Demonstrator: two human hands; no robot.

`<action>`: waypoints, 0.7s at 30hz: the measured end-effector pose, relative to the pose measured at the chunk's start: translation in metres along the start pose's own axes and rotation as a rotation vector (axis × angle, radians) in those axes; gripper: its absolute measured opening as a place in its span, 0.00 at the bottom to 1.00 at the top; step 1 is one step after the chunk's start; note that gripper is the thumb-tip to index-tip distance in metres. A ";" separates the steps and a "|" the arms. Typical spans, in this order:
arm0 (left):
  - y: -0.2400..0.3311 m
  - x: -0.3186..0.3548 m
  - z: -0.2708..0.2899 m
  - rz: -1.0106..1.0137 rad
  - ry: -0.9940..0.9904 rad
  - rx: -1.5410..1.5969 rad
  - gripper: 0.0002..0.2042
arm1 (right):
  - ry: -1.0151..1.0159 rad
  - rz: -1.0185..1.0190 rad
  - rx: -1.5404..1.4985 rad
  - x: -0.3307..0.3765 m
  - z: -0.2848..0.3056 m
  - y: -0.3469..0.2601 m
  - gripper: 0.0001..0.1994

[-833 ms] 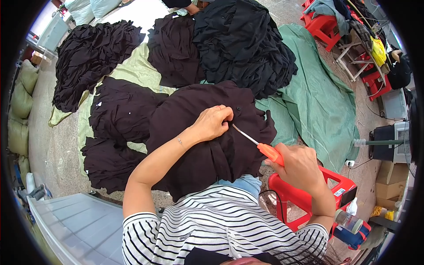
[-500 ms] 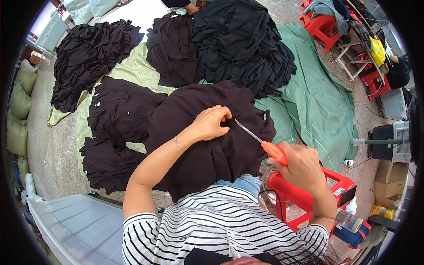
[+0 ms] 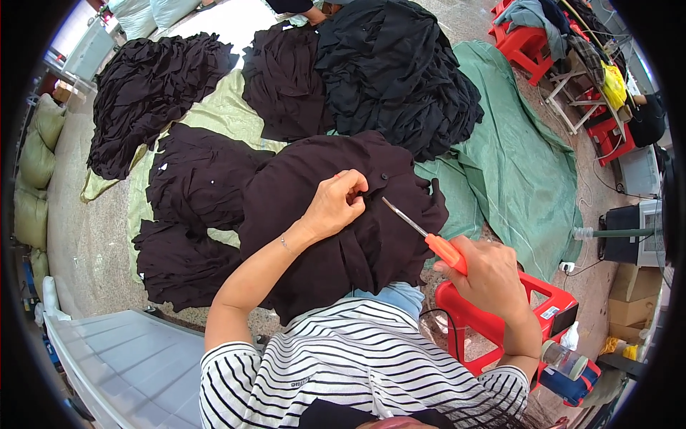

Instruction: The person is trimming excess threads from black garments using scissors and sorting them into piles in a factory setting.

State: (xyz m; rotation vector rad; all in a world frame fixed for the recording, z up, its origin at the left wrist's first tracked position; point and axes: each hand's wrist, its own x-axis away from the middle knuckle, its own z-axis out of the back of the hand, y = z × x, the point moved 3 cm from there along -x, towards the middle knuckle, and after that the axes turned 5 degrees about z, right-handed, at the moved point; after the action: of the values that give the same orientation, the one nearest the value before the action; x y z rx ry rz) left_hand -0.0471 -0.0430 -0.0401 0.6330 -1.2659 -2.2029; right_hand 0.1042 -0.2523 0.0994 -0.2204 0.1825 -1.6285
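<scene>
The person's right hand (image 3: 488,275) is wrapped around the orange handle of a slim metal-shafted tool (image 3: 444,252), its fingers closed on the grip. The shaft slants up and leftward over a dark brown garment (image 3: 307,261), its tip near 1 round dark button (image 3: 384,176); whether the tip touches the cloth cannot be told. The garment lies bunched across the person's lap, in front of the striped shirt (image 3: 336,350).

The left hand (image 3: 337,201) rests at the garment's upper part, left of the tool tip, with fingers curled and the thumb close to the forefinger in a narrow gap; whether cloth is pinched there cannot be told. A thin bracelet (image 3: 285,244) circles the left wrist.

Beyond the lap, 4 dark brown cloth piles lie to the left and ahead, the farthest left pile (image 3: 153,104) partly on a pale yellow-green sheet (image 3: 218,104). A larger blue-black cloth pile (image 3: 396,75) sits ahead, next to a green tarp (image 3: 518,154). A red plastic stool (image 3: 457,314) stands below the right forearm. At the top edge, another person's hand (image 3: 314,14) is beside the blue-black pile.
</scene>
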 end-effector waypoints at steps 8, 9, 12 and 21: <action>-0.028 0.001 -0.006 0.251 0.008 0.418 0.06 | -0.022 0.086 0.010 -0.007 -0.006 -0.007 0.19; -0.028 0.001 -0.006 0.251 0.006 0.418 0.06 | -0.007 0.085 0.023 -0.009 -0.007 -0.007 0.19; -0.026 0.002 -0.008 0.252 -0.007 0.431 0.06 | -0.028 0.030 0.035 -0.008 -0.011 -0.005 0.18; -0.015 0.001 0.011 0.263 -0.015 0.502 0.12 | 0.071 -0.038 -0.029 -0.012 -0.017 -0.004 0.17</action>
State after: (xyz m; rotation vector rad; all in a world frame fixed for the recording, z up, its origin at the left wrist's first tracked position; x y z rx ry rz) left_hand -0.0574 -0.0300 -0.0490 0.5906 -1.8166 -1.6857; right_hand 0.0973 -0.2405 0.0839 -0.1891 0.2583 -1.6734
